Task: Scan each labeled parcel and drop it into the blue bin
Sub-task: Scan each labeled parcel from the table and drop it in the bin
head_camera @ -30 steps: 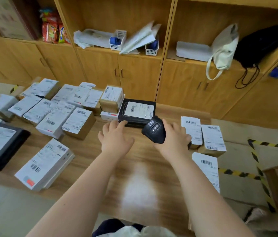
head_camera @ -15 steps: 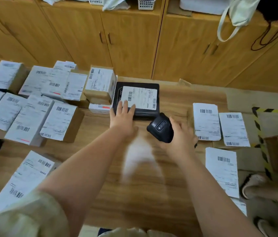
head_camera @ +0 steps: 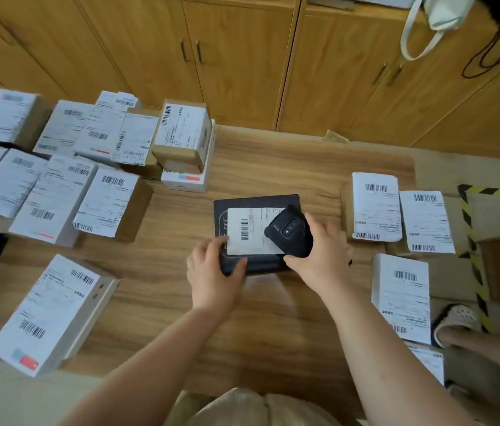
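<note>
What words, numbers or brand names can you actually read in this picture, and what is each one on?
Nothing reads clearly enough to quote.
Label on the black parcel: barcode and print, blurred.
Labels on the other parcels: barcodes, print too small.
Scanner in the right hand: tiny marking, unreadable.

My forearms [head_camera: 156,348] are bare all the way to my left hand [head_camera: 211,272] and right hand [head_camera: 319,256]. Beneath them shows my pale beige garment [head_camera: 257,407], soft, loose and creased.
</note>
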`<state>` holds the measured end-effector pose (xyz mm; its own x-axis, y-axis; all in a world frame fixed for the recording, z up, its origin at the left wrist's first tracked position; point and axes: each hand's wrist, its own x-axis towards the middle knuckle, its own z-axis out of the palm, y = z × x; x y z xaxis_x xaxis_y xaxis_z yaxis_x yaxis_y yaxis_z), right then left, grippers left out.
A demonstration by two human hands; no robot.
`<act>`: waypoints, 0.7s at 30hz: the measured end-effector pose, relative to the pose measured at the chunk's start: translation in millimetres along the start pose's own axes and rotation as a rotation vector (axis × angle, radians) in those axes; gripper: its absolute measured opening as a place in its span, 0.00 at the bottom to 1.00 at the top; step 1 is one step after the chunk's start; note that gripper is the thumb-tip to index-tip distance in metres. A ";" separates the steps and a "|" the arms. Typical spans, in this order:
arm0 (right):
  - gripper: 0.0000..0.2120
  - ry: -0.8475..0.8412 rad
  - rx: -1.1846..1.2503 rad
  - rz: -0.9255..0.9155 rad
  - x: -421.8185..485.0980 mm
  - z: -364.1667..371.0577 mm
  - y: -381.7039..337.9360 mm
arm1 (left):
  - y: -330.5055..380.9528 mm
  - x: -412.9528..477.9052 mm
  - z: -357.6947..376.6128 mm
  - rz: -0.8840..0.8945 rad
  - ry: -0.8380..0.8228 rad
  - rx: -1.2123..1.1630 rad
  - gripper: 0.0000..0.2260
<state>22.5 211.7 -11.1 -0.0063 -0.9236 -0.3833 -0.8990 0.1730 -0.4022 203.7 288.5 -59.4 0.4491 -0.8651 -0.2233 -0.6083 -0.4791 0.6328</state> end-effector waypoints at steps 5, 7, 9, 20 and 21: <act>0.44 0.004 0.007 0.017 -12.0 -3.4 11.4 | 29.3 43.0 9.6 -0.539 -0.224 0.024 0.58; 0.43 0.024 0.006 0.018 -15.7 -8.5 18.3 | 34.3 45.6 26.2 -0.553 -0.278 0.102 0.61; 0.43 0.047 0.016 0.022 -19.2 -14.1 26.0 | 40.0 41.5 38.2 -0.526 -0.244 0.095 0.58; 0.42 0.086 0.015 0.024 -34.8 -36.2 57.1 | 44.9 -39.8 41.9 -0.566 -0.114 -0.126 0.58; 0.41 0.089 0.020 0.014 -35.2 -37.4 57.4 | 44.5 -41.1 36.1 -0.501 -0.105 -0.087 0.60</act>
<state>-45.3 241.3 10.4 -0.0581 -0.9476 -0.3140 -0.8898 0.1917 -0.4141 134.5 297.4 -48.9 0.6003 -0.5452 -0.5852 -0.2766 -0.8280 0.4877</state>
